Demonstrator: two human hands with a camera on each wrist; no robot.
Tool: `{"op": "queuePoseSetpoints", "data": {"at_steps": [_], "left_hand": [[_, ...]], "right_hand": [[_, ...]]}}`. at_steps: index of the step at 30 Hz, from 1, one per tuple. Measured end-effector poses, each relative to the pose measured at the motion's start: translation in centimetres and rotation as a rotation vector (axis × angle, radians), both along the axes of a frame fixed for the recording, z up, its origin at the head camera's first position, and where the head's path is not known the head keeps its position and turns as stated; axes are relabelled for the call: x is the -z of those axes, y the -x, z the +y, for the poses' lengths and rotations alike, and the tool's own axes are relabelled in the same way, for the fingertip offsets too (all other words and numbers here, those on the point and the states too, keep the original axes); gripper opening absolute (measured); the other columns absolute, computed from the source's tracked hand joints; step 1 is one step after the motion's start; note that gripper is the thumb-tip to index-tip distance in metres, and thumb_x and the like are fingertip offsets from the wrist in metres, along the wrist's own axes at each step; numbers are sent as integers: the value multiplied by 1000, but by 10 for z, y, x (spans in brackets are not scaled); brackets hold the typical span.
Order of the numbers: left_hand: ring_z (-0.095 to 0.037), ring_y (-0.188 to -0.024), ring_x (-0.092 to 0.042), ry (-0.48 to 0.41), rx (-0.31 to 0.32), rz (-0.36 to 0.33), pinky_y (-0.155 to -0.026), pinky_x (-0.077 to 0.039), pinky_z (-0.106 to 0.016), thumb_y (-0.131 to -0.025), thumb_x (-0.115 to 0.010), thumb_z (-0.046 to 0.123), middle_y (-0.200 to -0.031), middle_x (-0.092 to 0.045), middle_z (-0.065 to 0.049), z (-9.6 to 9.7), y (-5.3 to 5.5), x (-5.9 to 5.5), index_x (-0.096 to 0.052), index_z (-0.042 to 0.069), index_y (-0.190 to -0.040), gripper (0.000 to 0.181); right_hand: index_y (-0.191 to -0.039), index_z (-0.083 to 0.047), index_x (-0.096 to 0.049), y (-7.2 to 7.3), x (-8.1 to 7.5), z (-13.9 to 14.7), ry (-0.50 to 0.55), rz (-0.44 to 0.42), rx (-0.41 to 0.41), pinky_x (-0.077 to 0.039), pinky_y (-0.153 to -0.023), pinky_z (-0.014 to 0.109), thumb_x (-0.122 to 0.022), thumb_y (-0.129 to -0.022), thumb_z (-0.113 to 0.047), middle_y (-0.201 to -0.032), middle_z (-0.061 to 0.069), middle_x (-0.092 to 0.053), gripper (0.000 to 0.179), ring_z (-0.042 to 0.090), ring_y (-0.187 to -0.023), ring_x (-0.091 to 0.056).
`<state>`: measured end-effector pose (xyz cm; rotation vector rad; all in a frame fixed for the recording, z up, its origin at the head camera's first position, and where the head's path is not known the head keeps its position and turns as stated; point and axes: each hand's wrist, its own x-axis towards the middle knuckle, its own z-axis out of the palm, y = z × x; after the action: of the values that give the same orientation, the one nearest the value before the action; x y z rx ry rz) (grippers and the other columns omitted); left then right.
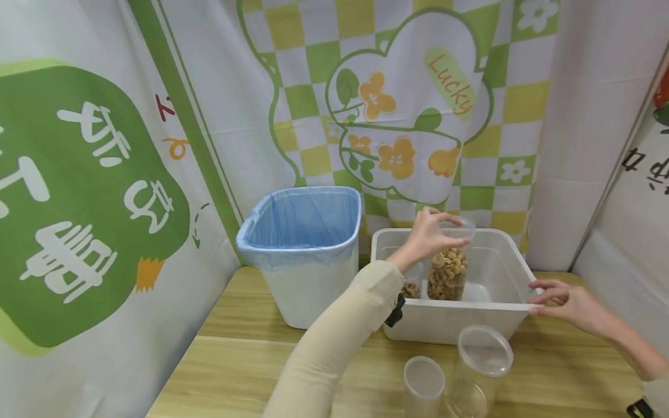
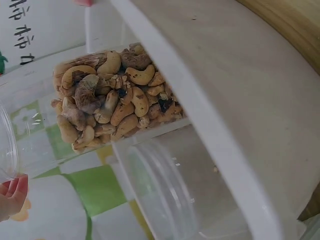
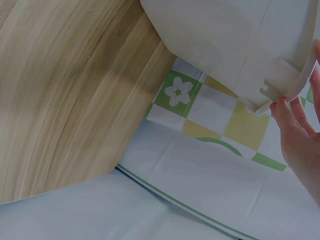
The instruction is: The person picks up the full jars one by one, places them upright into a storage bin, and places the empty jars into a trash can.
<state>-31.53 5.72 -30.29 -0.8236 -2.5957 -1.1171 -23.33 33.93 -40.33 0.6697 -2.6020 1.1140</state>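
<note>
At the far left, the white bin [image 1: 313, 293] with its blue liner [image 1: 298, 223] stands near the tub; keep your left sleeve [image 1: 334, 331] from brushing it. Inside the tub's left end, a small clear container of brown pieces [image 1: 410, 288] sits just beside the cashew jar, so a straight lift should spare it a knock. Outside, in front of the tub, a small lidded jar [image 1: 424, 380] stands beneath your forearm's side; mind it if you lower your elbow. Your left hand [image 1: 432, 233] pinches the clear top of the cashew jar [image 1: 448, 274], which stands in the white tub [image 1: 455, 322], its base hidden by the front wall. That fingertip hold looks shallow for a full jar; wrapping your fingers round the sides would be surer if you carry it. A larger clear jar [image 1: 481, 371] stands before the tub, near its front wall. On the right, your right hand [image 1: 567, 305] grips the tub's rim; firm, even pressure there should stop it sliding or tipping.
</note>
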Motion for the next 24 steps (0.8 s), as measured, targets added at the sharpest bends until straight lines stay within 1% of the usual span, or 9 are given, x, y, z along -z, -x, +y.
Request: {"op": "queuePoseSetpoints", "data": {"at_steps": [6, 10, 14, 17, 20, 24], "left_hand": [[-13, -101, -39, 60, -3, -17, -82, -33, -21, -68, -75, 34, -109, -49, -6, 5, 2, 16, -68, 17, -98, 35], [-12, -101, -39, 84, -4, -26, -81, -34, -21, -68, -75, 34, -108, -50, -5, 8, 4, 26, -68, 17, -97, 34], [-13, -103, -39, 93, 1, -39, -85, -34, -22, -68, -75, 32, -109, -52, -3, 11, 6, 36, -68, 18, -97, 32], [-13, -106, -39, 99, -5, -45, -88, -34, -24, -67, -76, 31, -110, -52, -3, 12, 8, 41, -68, 19, -96, 33], [-13, -107, -39, 120, -11, -54, -89, -34, -24, -67, -76, 32, -110, -53, -2, 12, 9, 46, -67, 19, -96, 33], [-13, -105, -40, 143, 4, -75, -87, -34, -23, -67, -75, 32, -107, -54, -1, 13, 10, 50, -67, 19, -97, 33]], "right_hand": [[-78, -7, -69, 1, 1, 1, 17, -9, -13, -33, -71, 0, -72, -68, -1, -101, -31, -50, 11, -20, -93, -40], [-77, -6, -69, 1, 1, 2, 19, -9, -9, -33, -71, 0, -72, -68, 0, -101, -31, -49, 12, -20, -93, -40], [-77, -7, -69, 0, 1, 1, 15, 0, -7, -33, -71, 0, -72, -68, -1, -101, -30, -50, 12, -20, -92, -41], [-77, -8, -70, 0, 0, -1, 17, -2, 2, -33, -71, 0, -72, -68, -2, -100, -30, -50, 11, -20, -91, -41], [-78, -8, -70, 0, 0, -1, 16, -4, -1, -33, -72, 0, -72, -68, -3, -100, -30, -50, 11, -20, -92, -41], [-78, -7, -69, 1, 1, 0, 32, -14, -16, -33, -72, 0, -71, -68, -1, -101, -30, -50, 12, -20, -93, -41]]}}
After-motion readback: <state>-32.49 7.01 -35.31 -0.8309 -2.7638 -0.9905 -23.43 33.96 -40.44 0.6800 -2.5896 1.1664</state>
